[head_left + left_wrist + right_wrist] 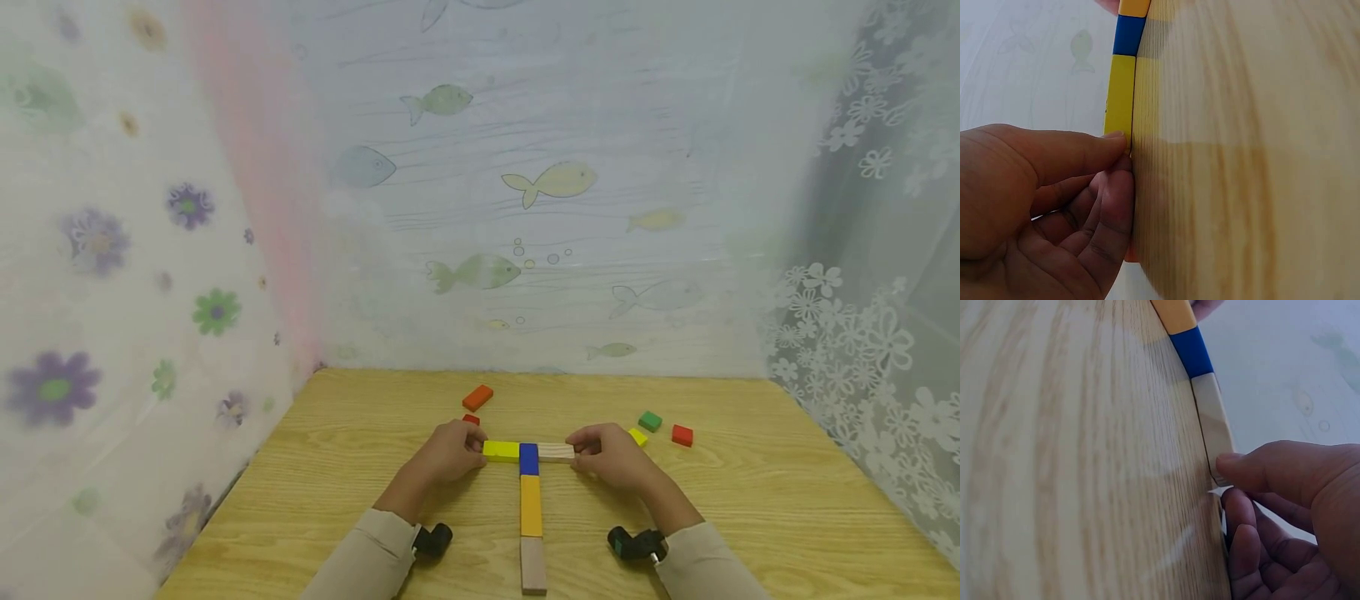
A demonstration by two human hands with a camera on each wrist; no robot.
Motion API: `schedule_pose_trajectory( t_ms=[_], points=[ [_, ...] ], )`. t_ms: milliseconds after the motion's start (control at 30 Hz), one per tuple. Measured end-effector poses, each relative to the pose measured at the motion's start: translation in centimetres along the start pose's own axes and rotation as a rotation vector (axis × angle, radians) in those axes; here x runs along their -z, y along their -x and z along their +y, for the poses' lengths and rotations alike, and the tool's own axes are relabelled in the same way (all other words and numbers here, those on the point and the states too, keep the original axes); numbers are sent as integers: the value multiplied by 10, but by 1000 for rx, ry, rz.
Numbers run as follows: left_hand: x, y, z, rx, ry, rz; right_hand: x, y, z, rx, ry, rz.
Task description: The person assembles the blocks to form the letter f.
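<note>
Wooden blocks lie on the table in a T shape. A blue block (pixel 528 459) sits at the junction, with an orange-yellow block (pixel 531 506) and a plain wood block (pixel 533 565) in line below it. My left hand (pixel 452 450) pinches the outer end of the yellow block (pixel 501 452), which meets the blue one on the left. On the opposite side, my right hand (pixel 611 454) holds the end of a pale wood-grain block (pixel 557 452) between thumb and fingers. The left wrist view shows thumb and forefinger at the near end of that yellow block (pixel 1120 94).
Behind my left hand lie an orange block (pixel 477 397) and a red block (pixel 471 419), partly covered. Beyond my right hand are a green block (pixel 650 421), another red block (pixel 682 435) and a partly hidden yellow block (pixel 637 437). A fish-patterned curtain (pixel 540 317) borders the table's back edge.
</note>
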State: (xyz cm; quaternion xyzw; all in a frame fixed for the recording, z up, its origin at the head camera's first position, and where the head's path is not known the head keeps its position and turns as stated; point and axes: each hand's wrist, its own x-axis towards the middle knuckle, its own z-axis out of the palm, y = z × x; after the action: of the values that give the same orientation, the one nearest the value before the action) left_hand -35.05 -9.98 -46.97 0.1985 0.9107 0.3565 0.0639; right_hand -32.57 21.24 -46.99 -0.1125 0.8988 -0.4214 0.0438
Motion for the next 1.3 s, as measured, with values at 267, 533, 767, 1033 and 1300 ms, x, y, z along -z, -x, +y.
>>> schedule_pose_trajectory(
  t_ms=[267, 533, 767, 1033, 1300],
  points=[
    [-1, -1, -1, 2, -9, 0, -1, -2, 2, 2, 12, 3],
    [-1, -1, 0, 11, -3, 1, -1, -2, 2, 3, 6, -6],
    [-1, -2, -1, 11, 5, 2, -1, -2, 3, 16, 10, -9],
    [-1, -1, -1, 12, 5, -2, 0, 0, 1, 33, 4, -18],
    [-2, -2, -2, 8, 7, 0, 1, 1, -1, 25, 3, -18]
  ],
)
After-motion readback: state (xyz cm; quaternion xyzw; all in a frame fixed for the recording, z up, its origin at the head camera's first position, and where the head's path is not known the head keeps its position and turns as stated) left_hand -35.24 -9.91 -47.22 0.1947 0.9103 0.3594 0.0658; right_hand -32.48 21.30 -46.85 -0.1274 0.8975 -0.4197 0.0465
